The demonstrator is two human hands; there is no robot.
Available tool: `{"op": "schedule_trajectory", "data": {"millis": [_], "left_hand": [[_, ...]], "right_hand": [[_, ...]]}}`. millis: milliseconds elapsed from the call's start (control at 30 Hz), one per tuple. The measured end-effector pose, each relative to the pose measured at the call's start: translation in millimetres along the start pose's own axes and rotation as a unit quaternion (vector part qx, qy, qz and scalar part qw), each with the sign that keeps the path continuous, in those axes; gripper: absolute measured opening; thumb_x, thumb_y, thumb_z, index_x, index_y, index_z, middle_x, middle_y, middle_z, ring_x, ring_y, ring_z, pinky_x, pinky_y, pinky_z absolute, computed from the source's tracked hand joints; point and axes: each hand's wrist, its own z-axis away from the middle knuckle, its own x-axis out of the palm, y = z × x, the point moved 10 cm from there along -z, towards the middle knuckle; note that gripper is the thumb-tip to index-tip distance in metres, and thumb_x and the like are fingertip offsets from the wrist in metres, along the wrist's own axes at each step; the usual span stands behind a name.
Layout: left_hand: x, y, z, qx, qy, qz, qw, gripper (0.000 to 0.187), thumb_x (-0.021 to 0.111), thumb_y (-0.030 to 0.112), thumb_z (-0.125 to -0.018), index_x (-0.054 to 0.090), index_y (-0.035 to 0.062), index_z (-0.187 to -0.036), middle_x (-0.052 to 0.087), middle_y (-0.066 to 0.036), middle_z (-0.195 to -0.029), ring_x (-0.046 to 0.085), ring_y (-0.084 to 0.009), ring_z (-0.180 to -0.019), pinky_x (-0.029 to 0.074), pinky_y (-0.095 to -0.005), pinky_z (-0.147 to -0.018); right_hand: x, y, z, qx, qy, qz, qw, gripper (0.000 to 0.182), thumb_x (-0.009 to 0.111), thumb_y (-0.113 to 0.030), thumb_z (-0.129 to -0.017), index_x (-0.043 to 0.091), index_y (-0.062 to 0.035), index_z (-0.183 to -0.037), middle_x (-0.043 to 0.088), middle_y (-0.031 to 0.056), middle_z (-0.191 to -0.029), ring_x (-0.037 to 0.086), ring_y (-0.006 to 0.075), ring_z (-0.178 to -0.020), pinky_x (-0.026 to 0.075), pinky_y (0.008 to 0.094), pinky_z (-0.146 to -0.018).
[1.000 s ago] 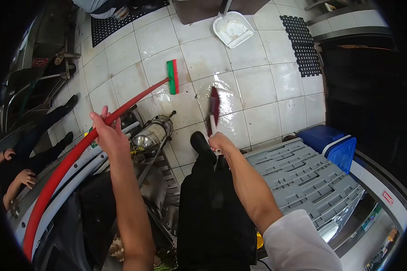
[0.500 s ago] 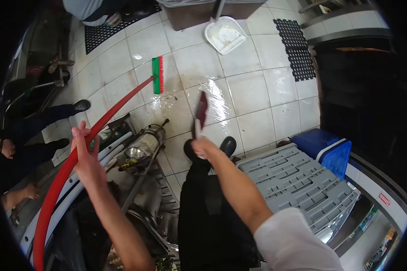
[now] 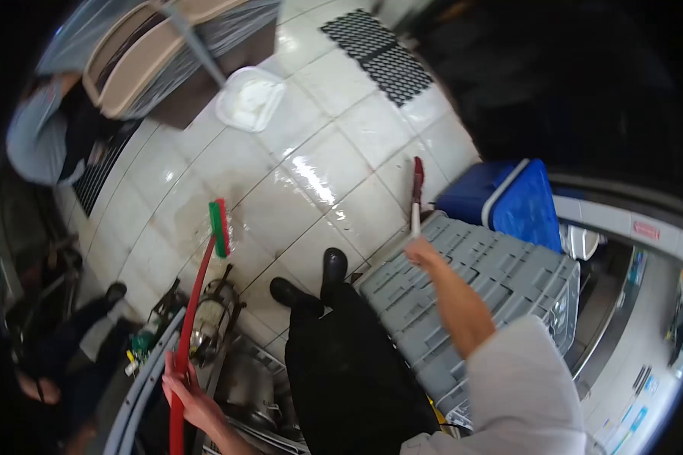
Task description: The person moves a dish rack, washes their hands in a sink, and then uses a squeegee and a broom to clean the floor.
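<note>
My left hand [image 3: 188, 393] is wrapped round the red pole [image 3: 193, 311] at the lower left. A green and red broom head [image 3: 218, 227] at the pole's far end rests on the wet tiled floor. In my right hand [image 3: 421, 252] is the white handle of a dark red brush [image 3: 418, 182], held up beside the near edge of a grey lidded crate [image 3: 478, 284]. My dark shoes [image 3: 334, 267] stand between the two hands.
A white dustpan [image 3: 252, 100] lies by a brown bin [image 3: 186, 106]. Blue container [image 3: 527, 205] behind the crate. A metal cylinder [image 3: 212, 315] is near the pole. Black mats [image 3: 377, 54] lie on the floor. Other people are at the left.
The view has turned and shifted right. My right hand has carried the brush rightward to the crate. My left hand's fingers, earlier partly spread against the pole, now wrap it lower in view.
</note>
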Motion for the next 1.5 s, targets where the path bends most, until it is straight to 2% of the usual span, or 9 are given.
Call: {"op": "schedule_trajectory", "data": {"millis": [233,333,500,633,967,1133,1200,1300,1500], "left_hand": [[70,20,26,0.011,0.001,-0.060,0.998,0.056,0.045,0.041,-0.100,0.043,-0.0060,-0.130,0.045,-0.017,-0.141,0.042,-0.0275,-0.133,0.043,-0.0380,-0.100],[79,33,14,-0.013,-0.006,-0.070,0.997,0.058,0.046,0.042,-0.100,0.039,-0.0043,-0.134,0.044,-0.016,-0.142,0.042,-0.0270,-0.132,0.039,-0.0405,-0.103],[86,22,-16,-0.030,-0.014,-0.064,0.997,0.047,0.045,0.040,-0.100,0.047,-0.0038,-0.116,0.046,-0.020,-0.139,0.043,-0.0273,-0.131,0.039,-0.0404,-0.103],[91,5,-51,-0.032,-0.036,-0.040,0.998,0.038,0.044,0.040,-0.101,0.043,0.0031,-0.091,0.047,-0.025,-0.135,0.047,-0.0271,-0.126,0.040,-0.0398,-0.102],[129,25,-92,-0.085,-0.025,-0.019,0.996,0.038,0.044,0.044,-0.100,0.045,0.0069,-0.089,0.051,-0.020,-0.133,0.051,-0.0242,-0.119,0.043,-0.0384,-0.099],[151,41,-104,-0.096,-0.027,-0.026,0.995,0.040,0.044,0.047,-0.099,0.045,0.0073,-0.091,0.051,-0.020,-0.133,0.050,-0.0261,-0.120,0.037,-0.0414,-0.103],[156,42,-94,-0.102,-0.019,-0.035,0.994,0.040,0.042,0.046,-0.100,0.045,0.0073,-0.092,0.051,-0.020,-0.133,0.049,-0.0270,-0.121,0.036,-0.0420,-0.103],[164,41,-75,-0.098,-0.005,-0.024,0.995,0.040,0.039,0.046,-0.101,0.045,0.0074,-0.094,0.051,-0.021,-0.133,0.048,-0.0276,-0.124,0.037,-0.0426,-0.104],[200,73,-35,-0.081,0.058,-0.038,0.994,0.042,0.038,0.046,-0.101,0.049,0.0064,-0.096,0.051,-0.019,-0.134,0.050,-0.0272,-0.124,0.043,-0.0389,-0.100]], "right_hand": [[294,-149,126,-0.478,-0.061,0.547,0.685,0.014,0.064,-0.013,-0.062,0.068,-0.0020,-0.069,0.065,0.0147,-0.066,0.062,0.0277,-0.060,0.047,0.0447,-0.051],[187,-122,119,-0.122,-0.129,-0.047,0.983,0.029,0.064,-0.014,-0.067,0.064,0.0024,-0.091,0.058,0.0102,-0.061,0.057,0.0199,-0.053,0.042,0.0345,-0.043],[-40,-121,139,-0.118,-0.063,0.094,0.987,0.053,0.062,-0.016,-0.073,0.053,-0.0065,-0.124,0.065,0.0143,-0.076,0.063,0.0229,-0.062,0.050,0.0388,-0.055],[-141,-122,16,-0.078,0.116,0.036,0.990,0.025,0.060,-0.010,-0.074,0.057,-0.0007,-0.096,0.061,0.0119,-0.064,0.060,0.0224,-0.049,0.046,0.0280,-0.045],[171,-220,55,-0.009,-0.091,-0.006,0.996,0.035,0.060,-0.013,-0.075,0.056,-0.0051,-0.108,0.062,0.0116,-0.070,0.061,0.0258,-0.061,0.047,0.0354,-0.053],[15,-240,133,0.002,-0.126,0.046,0.991,0.057,0.058,-0.011,-0.073,0.050,-0.0108,-0.129,0.064,0.0142,-0.083,0.063,0.0265,-0.067,0.050,0.0367,-0.059],[-55,-228,58,-0.289,0.140,0.222,0.921,0.064,0.055,-0.010,-0.072,0.044,-0.0002,-0.135,0.059,0.0279,-0.118,0.063,0.0401,-0.099,0.053,0.0413,-0.079],[-140,-280,-13,-0.121,0.154,0.113,0.974,0.070,0.054,-0.010,-0.073,0.035,0.0036,-0.139,0.061,0.0307,-0.108,0.064,0.0393,-0.095,0.054,0.0426,-0.078],[37,-351,5,-0.058,-0.063,0.194,0.977,0.084,0.056,-0.014,-0.077,0.011,0.0094,-0.144,0.048,0.0346,-0.128,0.058,0.0436,-0.109,0.047,0.0483,-0.093]]}}
